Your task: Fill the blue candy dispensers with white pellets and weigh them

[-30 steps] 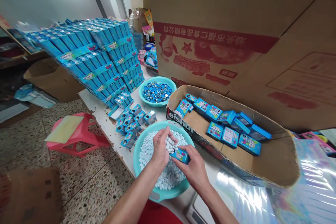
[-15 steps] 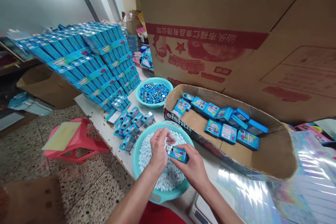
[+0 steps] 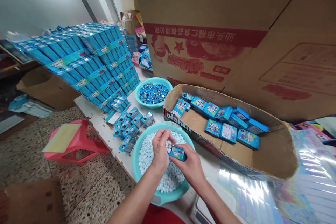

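Head view: the left hand (image 3: 160,150) is cupping white sweets (image 3: 168,145), fewer showing than a second ago, at the end of a blue box (image 3: 176,153), which the right hand (image 3: 193,166) is gripping over the green bowl (image 3: 135,163); sweets are probably passing into the box.

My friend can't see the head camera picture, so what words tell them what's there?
Over a turquoise basin of small white pieces, a person's left hand holds some beside a small blue box in their right hand. Nearby, more blue boxes lie in a cardboard tray.
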`<action>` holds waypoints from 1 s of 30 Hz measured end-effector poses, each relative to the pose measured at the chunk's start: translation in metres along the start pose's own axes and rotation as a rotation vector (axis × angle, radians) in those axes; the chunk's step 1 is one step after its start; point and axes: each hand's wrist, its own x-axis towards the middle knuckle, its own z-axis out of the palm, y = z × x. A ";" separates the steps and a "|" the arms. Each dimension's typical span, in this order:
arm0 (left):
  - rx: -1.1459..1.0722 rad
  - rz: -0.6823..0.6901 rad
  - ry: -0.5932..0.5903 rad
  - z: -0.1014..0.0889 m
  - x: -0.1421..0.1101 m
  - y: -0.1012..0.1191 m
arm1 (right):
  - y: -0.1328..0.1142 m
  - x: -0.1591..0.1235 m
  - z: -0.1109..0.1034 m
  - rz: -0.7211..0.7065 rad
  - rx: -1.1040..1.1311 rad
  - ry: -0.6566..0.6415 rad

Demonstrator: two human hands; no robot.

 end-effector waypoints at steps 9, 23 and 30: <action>-0.019 -0.028 -0.023 -0.004 -0.001 0.001 | 0.005 0.000 0.008 0.043 0.089 -0.002; 0.769 0.143 -0.185 -0.055 0.066 -0.069 | 0.012 -0.013 -0.045 0.167 0.093 0.150; 1.130 0.119 -0.298 -0.067 0.044 -0.112 | 0.011 -0.025 -0.051 0.232 0.047 0.124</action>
